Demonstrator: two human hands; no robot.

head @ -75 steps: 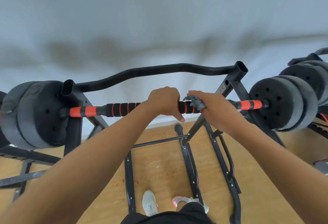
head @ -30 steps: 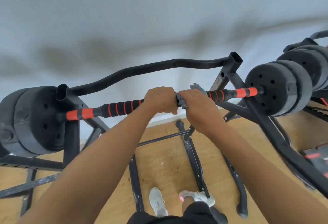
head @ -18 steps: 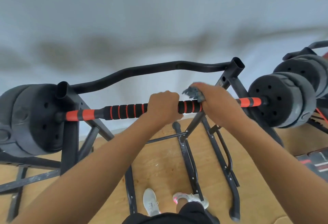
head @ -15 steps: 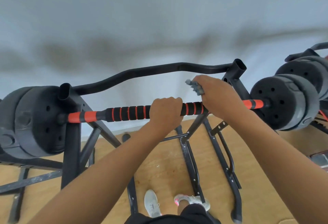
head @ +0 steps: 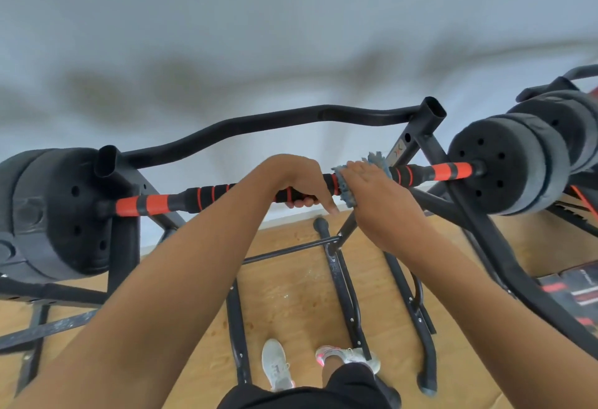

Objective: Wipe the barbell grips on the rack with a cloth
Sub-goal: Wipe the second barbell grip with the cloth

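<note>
The barbell's foam grip (head: 213, 193) lies across the rack (head: 430, 123), and I judge the wiping mid-course, with the left stretch yet to do. My right hand (head: 372, 191) presses the blue cloth (head: 343, 182) around it, fingers curled over; my left hand (head: 291, 182) grips the bar just beside.

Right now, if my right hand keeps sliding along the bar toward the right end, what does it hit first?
Probably the rack upright crossing the bar just past your right hand and the cloth, before the weight plate. Depth is unclear, so the upright may sit slightly behind the bar.
</note>
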